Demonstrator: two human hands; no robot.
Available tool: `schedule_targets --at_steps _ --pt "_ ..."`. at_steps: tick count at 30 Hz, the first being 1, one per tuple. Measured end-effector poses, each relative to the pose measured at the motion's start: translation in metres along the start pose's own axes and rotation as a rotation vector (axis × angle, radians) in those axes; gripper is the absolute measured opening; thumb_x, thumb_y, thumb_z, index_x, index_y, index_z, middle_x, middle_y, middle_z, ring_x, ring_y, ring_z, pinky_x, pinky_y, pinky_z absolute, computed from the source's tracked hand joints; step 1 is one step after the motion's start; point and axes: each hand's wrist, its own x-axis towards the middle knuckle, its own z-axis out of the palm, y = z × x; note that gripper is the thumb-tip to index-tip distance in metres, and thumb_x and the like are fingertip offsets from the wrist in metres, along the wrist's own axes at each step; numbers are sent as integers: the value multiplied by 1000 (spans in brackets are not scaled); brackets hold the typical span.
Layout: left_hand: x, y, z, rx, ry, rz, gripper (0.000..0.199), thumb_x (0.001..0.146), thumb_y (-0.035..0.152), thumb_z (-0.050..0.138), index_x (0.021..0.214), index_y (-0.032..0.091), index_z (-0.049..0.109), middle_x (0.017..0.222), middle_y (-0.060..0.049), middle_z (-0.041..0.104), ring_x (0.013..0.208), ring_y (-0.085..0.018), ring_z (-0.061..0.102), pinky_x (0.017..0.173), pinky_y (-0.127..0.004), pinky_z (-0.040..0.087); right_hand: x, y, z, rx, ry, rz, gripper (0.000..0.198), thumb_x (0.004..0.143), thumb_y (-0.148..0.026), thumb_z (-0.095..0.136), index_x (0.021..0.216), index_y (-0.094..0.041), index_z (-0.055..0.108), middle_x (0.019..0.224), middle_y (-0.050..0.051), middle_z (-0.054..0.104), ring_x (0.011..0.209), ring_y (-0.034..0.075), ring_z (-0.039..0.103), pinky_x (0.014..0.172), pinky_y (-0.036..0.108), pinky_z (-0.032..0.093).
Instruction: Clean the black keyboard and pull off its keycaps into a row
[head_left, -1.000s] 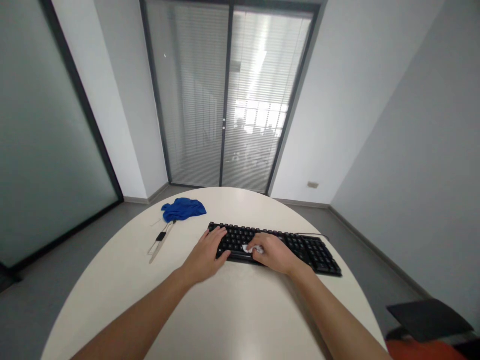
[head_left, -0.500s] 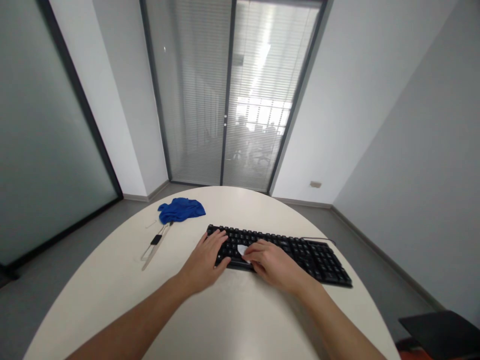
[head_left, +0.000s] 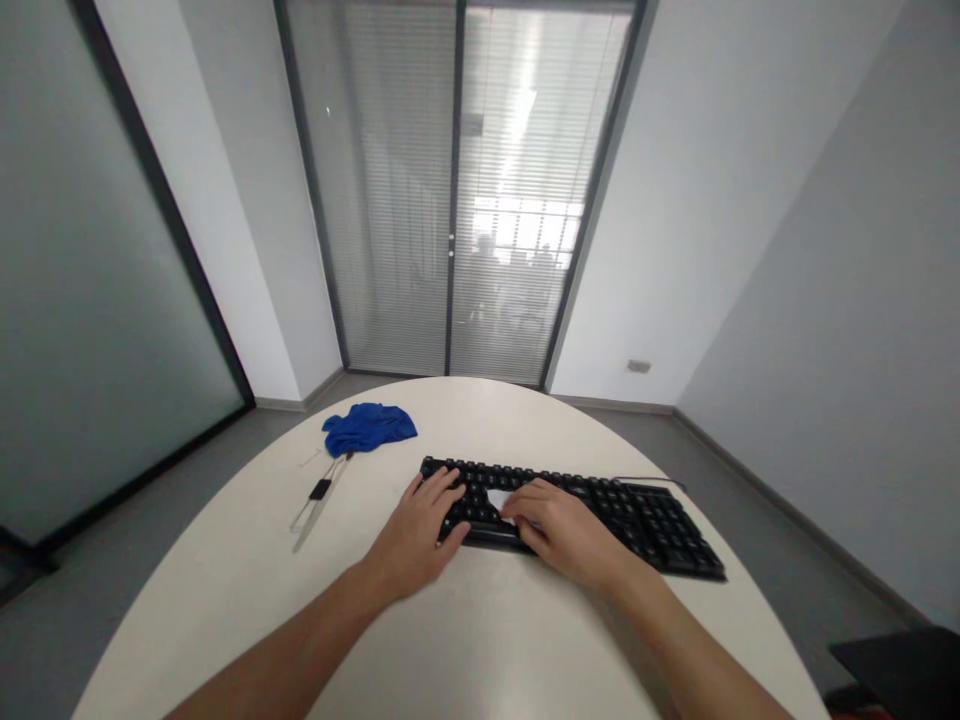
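Observation:
A black keyboard (head_left: 622, 510) lies across the round table. My left hand (head_left: 427, 520) rests on its left end, fingers spread and holding nothing. Bent over the middle keys is my right hand (head_left: 559, 525), its thumb and fingertips pinched on a small white piece (head_left: 497, 498), perhaps a wipe or paper. That piece touches the keys, and part of it is hidden under the fingers.
A crumpled blue cloth (head_left: 369, 428) lies at the table's back left. In front of it is a thin, long wire-like tool with a black block (head_left: 320, 490). The keyboard cable (head_left: 652, 479) trails behind its right end. A dark chair-like shape (head_left: 900, 665) stands at lower right.
The whole view has shifted slightly, so the table and hands appear a little further right and lower. The white piece's visible outline differs slightly; both hands stay on the keyboard.

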Motion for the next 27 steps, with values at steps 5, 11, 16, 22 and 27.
schedule_targets --at_steps 5,11,16,22,27 --pt "0 0 -1 0 40 20 38 91 28 59 127 19 61 146 -12 53 137 -30 46 114 -58 36 0 7 10 -31 124 80 33 92 -7 48 112 -20 70 116 8 70 110 23 61 99 40 50" --pt "0 2 -3 -6 50 20 38 87 25 62 125 21 63 144 -11 55 135 -31 49 111 -58 39 -1 13 32 35 95 56 51 92 -6 43 141 -15 54 146 13 53 137 24 46 116 48 38" --pt "0 3 -2 -9 36 7 39 89 25 59 128 21 61 146 -11 53 137 -31 46 113 -59 36 3 6 28 74 56 45 54 84 2 44 132 -14 62 136 11 62 129 23 52 114 43 42" --pt "0 2 -1 -24 58 16 38 88 25 60 126 21 61 144 -12 54 135 -31 48 112 -59 37 6 -5 22 95 -18 -83 45 86 -1 50 125 -16 67 128 7 68 119 22 57 108 37 47" --pt "1 0 -4 -26 55 30 40 85 26 63 125 22 62 143 -12 55 133 -32 49 111 -60 38 4 9 27 31 133 37 46 89 -1 42 125 -17 67 127 9 68 120 22 58 107 41 49"
